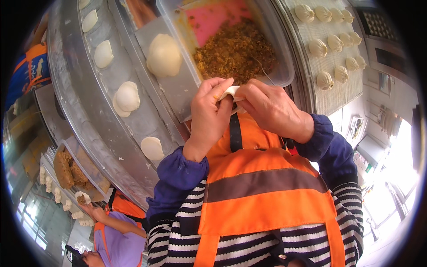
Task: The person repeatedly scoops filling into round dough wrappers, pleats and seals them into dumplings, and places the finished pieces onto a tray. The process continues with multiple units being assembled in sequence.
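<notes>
Between my two hands, close in front of my orange apron, is a white dough wrapper [230, 92] with its edge pinched. My left hand [211, 110] holds it from the left side, thumb and fingers around it. The fingertips of my right hand [267, 106] grip the wrapper's right edge. What lies inside the wrapper is mostly hidden by the fingers. Just beyond the hands, a clear plastic tub [288, 63] holds a brown and yellow crumbly filling [233, 50]. A stack of round dough wrappers [164, 55] lies left of the tub on the metal surface.
Flat dough discs [152, 148] sit along a metal conveyor strip [140, 116] at left. Pleated buns [318, 48] stand in rows on a lined tray [337, 95] at right. At lower left, a co-worker [116, 230] holds a filled wrapper beside another tub of filling [95, 167].
</notes>
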Demonstrator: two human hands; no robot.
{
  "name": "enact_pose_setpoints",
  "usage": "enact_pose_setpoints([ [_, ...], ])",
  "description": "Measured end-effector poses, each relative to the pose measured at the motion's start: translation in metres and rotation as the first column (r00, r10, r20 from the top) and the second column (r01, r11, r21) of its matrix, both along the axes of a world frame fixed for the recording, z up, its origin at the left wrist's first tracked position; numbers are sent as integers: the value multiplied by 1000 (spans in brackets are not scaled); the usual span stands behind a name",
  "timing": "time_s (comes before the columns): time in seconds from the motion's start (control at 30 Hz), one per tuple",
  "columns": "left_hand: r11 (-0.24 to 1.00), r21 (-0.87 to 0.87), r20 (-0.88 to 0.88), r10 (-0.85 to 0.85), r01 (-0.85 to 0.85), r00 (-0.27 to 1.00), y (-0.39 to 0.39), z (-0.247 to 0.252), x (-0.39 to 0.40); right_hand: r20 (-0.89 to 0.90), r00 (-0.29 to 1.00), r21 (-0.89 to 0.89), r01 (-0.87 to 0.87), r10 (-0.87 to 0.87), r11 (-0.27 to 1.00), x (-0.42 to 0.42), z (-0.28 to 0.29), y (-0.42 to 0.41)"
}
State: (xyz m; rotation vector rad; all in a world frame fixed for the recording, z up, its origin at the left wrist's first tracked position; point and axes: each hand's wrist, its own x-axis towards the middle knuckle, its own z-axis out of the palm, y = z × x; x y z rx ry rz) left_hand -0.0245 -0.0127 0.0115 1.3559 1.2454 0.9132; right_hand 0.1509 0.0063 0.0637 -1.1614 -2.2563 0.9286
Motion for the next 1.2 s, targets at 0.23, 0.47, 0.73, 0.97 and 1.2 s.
enact_pose_setpoints([
  [0.23, 874, -453, 775, 288, 176, 563, 12, -1, -12, -170, 982, 46, 91, -82, 995, 5, 6, 8],
  [0.47, 759, -626, 682, 423, 177, 597, 16, 9, 24, -104, 974, 250, 223, -203, 942, -4, 4, 6],
  [0.73, 770, -631, 544, 353, 94, 761, 8, 7, 25, -124, 982, 190, 167, -145, 968, 5, -12, -9],
  [0.97, 755, -642, 519, 298, 134, 801, 6, 19, 21, -139, 984, 70, 118, -107, 991, 10, -3, -3],
  [1.2, 751, -646, 552, 337, 135, 763, -3, 5, 13, -200, 978, 128, 86, -59, 988, 7, -10, -9],
])
